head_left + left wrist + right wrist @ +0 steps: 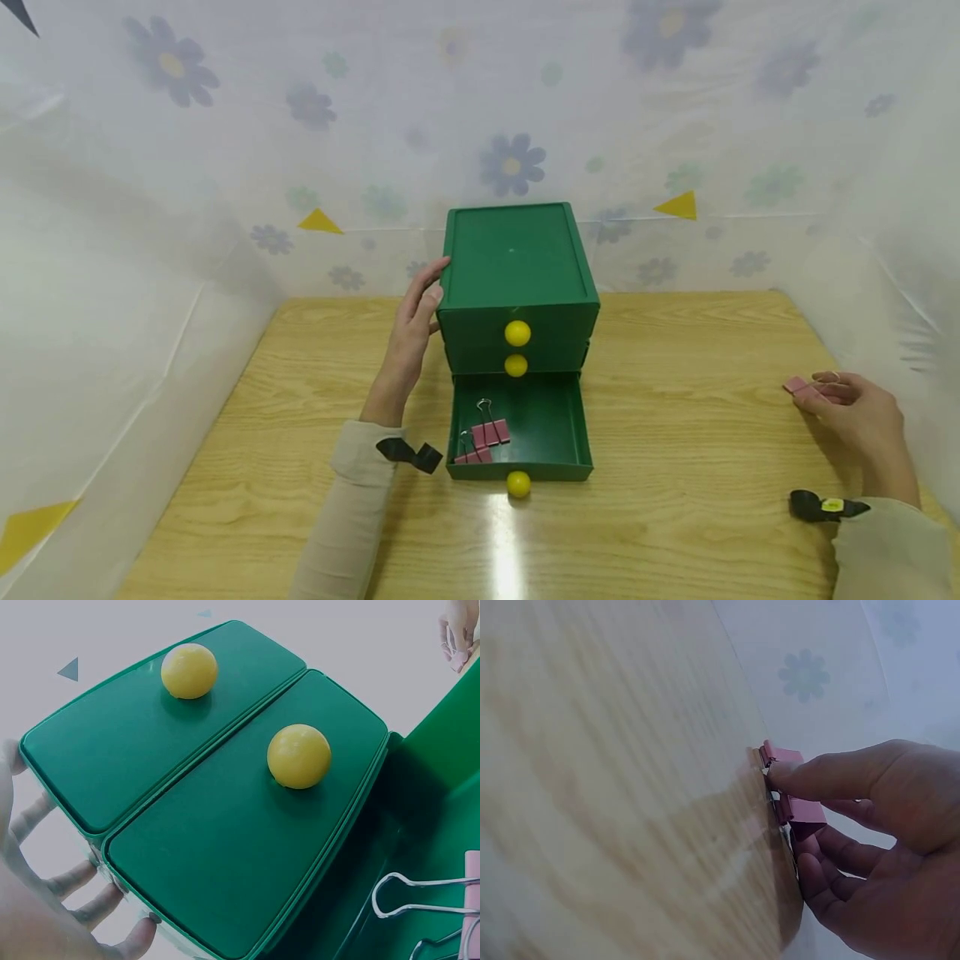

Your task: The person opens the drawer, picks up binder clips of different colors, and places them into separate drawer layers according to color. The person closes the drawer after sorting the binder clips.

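While the left hand [411, 333] lies flat against the drawer box [516, 275], the right hand [855, 410] pinches what seems one pink clip [797, 386] at right; it could slip.

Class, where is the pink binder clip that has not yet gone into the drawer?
In the head view, the pink binder clip is at the table's right edge, pinched in the right hand, far from the green drawer unit.

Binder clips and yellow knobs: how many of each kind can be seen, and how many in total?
Pink binder clips in the open drawer: 2
Pink binder clips at the right hand: 2
Yellow knobs: 3
Total: 7
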`<state>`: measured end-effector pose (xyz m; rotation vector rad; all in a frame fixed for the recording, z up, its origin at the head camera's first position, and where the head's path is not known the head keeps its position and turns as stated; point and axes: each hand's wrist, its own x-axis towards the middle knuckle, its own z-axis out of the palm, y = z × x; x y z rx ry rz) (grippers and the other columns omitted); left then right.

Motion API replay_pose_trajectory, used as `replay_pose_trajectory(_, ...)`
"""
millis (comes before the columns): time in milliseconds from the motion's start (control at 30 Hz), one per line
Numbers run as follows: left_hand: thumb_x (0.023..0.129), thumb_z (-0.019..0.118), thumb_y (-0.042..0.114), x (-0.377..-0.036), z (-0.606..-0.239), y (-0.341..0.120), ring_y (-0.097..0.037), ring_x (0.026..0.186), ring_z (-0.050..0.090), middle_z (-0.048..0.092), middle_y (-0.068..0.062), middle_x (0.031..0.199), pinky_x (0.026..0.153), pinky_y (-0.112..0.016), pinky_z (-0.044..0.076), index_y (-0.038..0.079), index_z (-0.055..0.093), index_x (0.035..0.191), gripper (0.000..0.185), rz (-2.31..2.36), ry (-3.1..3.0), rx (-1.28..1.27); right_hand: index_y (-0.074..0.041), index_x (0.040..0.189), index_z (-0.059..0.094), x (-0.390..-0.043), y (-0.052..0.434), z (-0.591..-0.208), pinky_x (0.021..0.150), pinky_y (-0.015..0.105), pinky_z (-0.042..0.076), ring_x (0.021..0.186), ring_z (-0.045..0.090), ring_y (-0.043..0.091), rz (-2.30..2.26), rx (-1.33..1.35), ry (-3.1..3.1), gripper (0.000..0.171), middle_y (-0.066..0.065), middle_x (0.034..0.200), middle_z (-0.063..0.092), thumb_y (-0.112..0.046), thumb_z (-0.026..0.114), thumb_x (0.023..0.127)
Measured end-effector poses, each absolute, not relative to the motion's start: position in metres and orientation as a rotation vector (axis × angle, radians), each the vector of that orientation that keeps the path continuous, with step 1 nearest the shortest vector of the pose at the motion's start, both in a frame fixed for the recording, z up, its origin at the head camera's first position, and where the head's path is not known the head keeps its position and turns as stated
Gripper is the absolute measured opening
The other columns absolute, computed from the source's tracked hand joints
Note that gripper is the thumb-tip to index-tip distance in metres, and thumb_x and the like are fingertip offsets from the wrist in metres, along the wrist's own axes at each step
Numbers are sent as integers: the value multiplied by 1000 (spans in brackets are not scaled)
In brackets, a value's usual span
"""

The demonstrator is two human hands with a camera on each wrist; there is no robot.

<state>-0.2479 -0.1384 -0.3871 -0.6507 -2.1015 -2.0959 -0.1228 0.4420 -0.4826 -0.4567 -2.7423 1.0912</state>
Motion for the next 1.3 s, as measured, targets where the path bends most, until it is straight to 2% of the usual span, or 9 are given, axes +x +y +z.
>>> replay_pose_trajectory(100,109,40,30,-248,-387,-138,-27,142,39,38,0,158,105,-70,35,24,44,157,48,-2098,-2099,-657,16,133,52,-124,439,-481,58,13,40,69,41,-20,1022,-465,-2767,58,34,104,66,-25,71,98)
replay_pose_trajectory(233,109,40,27,-248,-386,-138,-28,141,39,38,-2,158,105,-71,35,22,44,157,48,-2102,-2097,-665,14,135,52,-125,434,-480,60,15,39,73,37,-19,1012,-521,-2770,58,39,121,59,-28,68,99)
replay_pose_trajectory(300,109,40,28,-248,-386,-138,-28,142,39,37,-1,158,105,-70,35,23,44,157,48,-2104,-2098,-662,12,135,54,-125,433,-479,61,16,39,75,36,-18,1016,-540,-2765,57,32,117,62,-31,67,100)
replay_pose_trajectory(467,108,42,34,-248,-386,-137,-26,141,40,39,1,157,105,-71,34,26,44,156,49,-2112,-2103,-644,7,126,62,-128,433,-477,69,22,38,85,48,-1,1074,-596,-2757,56,-20,92,58,-41,69,97)
replay_pose_trajectory(633,109,41,31,-247,-385,-137,-26,139,42,39,1,157,105,-70,35,26,44,156,48,-2107,-2104,-649,8,126,62,-130,430,-474,87,46,45,110,51,41,1137,-580,-2773,63,-21,97,54,-48,67,97)
replay_pose_trajectory(700,109,41,30,-248,-385,-137,-26,139,43,39,0,157,105,-69,36,25,44,157,48,-2101,-2103,-655,7,127,63,-131,428,-473,89,43,45,108,54,29,1148,-529,-2778,63,-24,97,54,-48,67,97)
replay_pose_trajectory(867,109,41,29,-248,-384,-137,-28,139,43,39,-2,157,105,-69,36,23,43,157,49,-2099,-2102,-655,-3,120,72,-136,420,-472,72,11,39,90,48,-14,1379,-435,-2685,45,-38,94,55,-40,73,95)
replay_pose_trajectory(1000,109,41,29,-248,-384,-137,-28,139,43,39,-2,157,104,-69,37,23,44,157,48,-2105,-2100,-650,-5,119,74,-141,411,-472,72,6,42,91,53,-16,1570,-398,-2595,35,-33,98,61,-30,76,95)
replay_pose_trajectory(1300,108,43,35,-247,-385,-135,-26,140,41,39,1,157,105,-69,36,26,44,156,49,-2097,-2111,-645,2,128,64,-146,394,-474,75,6,44,96,52,-15,1529,-310,-2638,49,-24,113,51,-37,68,99)
